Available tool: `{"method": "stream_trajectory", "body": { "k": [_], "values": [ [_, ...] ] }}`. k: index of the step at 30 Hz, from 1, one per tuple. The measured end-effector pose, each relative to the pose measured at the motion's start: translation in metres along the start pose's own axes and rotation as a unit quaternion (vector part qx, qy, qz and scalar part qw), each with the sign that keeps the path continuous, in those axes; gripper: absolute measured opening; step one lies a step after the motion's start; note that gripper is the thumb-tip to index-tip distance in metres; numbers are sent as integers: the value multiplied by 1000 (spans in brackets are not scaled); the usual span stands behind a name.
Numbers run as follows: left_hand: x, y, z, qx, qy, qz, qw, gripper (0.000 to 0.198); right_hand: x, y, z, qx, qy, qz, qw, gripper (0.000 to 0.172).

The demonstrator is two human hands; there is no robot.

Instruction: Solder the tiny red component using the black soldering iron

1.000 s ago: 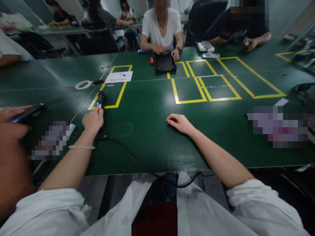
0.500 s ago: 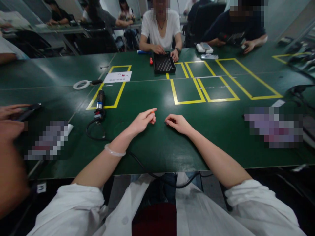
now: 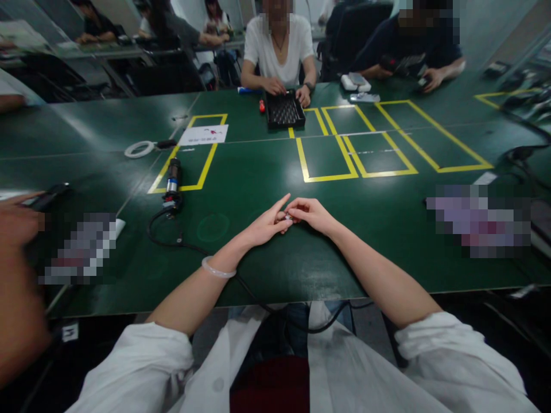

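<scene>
Over the green table (image 3: 344, 252), my two hands meet at the fingertips. My left hand (image 3: 269, 225) has its index finger stretched out, while its thumb and other fingers are closed in a pinch. My right hand (image 3: 313, 214) is closed too, its thumb and fingertips pressed together against the left fingers. Something tiny and pale shows between the fingertips; it is too small to name and may be only a nail. A clear bangle (image 3: 218, 268) sits on my left wrist.
A dark cylindrical tool (image 3: 173, 176) with a cable lies to the left, near a paper sheet (image 3: 204, 135) and a white ring-shaped item (image 3: 140, 149). Opposite, a person handles a black compartment tray (image 3: 285, 119). Yellow tape outlines (image 3: 330, 178) mark the tabletop. Another person's hand (image 3: 19, 221) is at far left.
My left hand has moved right and slightly down, so its fingers now meet the right hand's. A small orange bit seen at the left fingers is no longer visible. My right hand has barely moved.
</scene>
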State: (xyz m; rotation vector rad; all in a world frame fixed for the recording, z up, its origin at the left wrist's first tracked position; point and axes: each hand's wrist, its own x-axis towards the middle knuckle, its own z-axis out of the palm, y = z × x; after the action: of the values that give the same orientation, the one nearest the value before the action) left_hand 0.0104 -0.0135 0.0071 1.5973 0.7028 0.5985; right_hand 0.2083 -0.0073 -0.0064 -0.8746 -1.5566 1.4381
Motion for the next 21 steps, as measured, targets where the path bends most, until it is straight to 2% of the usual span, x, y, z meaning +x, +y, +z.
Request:
{"method": "stream_trajectory", "body": {
  "k": [5,14,21],
  "values": [
    [1,-1,-1,-6,37,1,999,91,1,1,-2,16,31,-1,999,31],
    [2,1,-1,39,137,38,989,41,2,3,-5,42,70,2,997,38],
    [2,0,-2,78,151,30,985,34,4,4,-4,52,75,-3,996,40]
  ]
}}
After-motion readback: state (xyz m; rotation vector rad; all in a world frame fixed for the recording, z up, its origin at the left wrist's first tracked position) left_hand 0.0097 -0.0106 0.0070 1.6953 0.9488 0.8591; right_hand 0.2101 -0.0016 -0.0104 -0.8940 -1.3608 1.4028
